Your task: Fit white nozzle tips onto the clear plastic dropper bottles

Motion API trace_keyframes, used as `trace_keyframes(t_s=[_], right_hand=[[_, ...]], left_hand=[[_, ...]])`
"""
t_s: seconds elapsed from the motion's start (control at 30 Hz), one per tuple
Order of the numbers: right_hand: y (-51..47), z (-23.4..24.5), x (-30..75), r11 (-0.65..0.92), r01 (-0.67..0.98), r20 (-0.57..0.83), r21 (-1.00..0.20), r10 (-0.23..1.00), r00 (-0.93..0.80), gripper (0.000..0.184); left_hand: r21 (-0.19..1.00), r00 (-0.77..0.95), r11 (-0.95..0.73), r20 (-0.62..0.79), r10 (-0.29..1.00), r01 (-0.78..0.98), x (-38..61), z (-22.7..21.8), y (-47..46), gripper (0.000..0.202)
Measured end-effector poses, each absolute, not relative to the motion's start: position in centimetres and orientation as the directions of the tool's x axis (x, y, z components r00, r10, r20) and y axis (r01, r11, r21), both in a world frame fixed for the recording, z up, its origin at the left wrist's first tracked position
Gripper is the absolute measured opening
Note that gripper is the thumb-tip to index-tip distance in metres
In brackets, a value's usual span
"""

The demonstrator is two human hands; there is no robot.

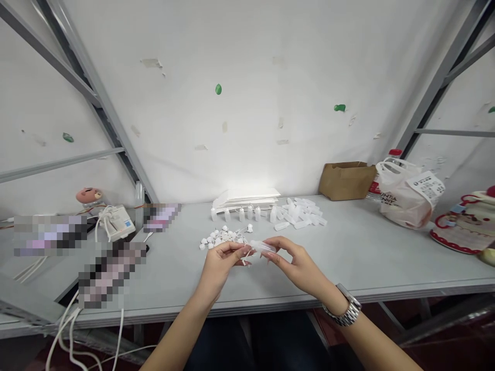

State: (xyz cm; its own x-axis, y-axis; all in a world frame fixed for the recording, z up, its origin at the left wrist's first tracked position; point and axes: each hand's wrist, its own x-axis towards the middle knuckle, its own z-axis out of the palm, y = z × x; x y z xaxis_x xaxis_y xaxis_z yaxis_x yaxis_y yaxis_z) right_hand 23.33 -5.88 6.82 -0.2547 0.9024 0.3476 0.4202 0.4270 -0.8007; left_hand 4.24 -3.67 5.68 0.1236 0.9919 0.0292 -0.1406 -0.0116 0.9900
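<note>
Between my hands, just above the table's front half, is a small translucent plastic bottle [263,247] tilted onto its side. The fingers of my right hand [292,259] are closed around its right end. My left hand [224,262] pinches a small white cap at the bottle's left end; a thin pale strip [246,256] hangs from those fingers. Whether the cap is seated on the bottle is hidden by the fingertips. Just beyond my left hand lies a heap of white caps [220,237]. Several capped bottles [242,214] stand in a row behind, with a pile of loose bottles [303,212] to their right.
White flat panels [247,197] lie against the wall. A brown cardboard box [346,181], a plastic bag [406,198] and a decorated pouch [464,221] stand on the right. Phones [112,273], a white power strip [119,224] and cables occupy the left of the grey table [367,257].
</note>
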Motion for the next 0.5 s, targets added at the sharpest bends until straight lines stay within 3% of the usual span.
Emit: trace_keyframes(t_s=[0.5], right_hand=[[-5.64,6.43,23.24,0.43,0.454,0.379,-0.78,0.903,-0.205,0.025]], left_hand=[[0.974,0.184,0.076,-0.036,0.982,-0.214,4.12,5.93,-3.8,0.019]])
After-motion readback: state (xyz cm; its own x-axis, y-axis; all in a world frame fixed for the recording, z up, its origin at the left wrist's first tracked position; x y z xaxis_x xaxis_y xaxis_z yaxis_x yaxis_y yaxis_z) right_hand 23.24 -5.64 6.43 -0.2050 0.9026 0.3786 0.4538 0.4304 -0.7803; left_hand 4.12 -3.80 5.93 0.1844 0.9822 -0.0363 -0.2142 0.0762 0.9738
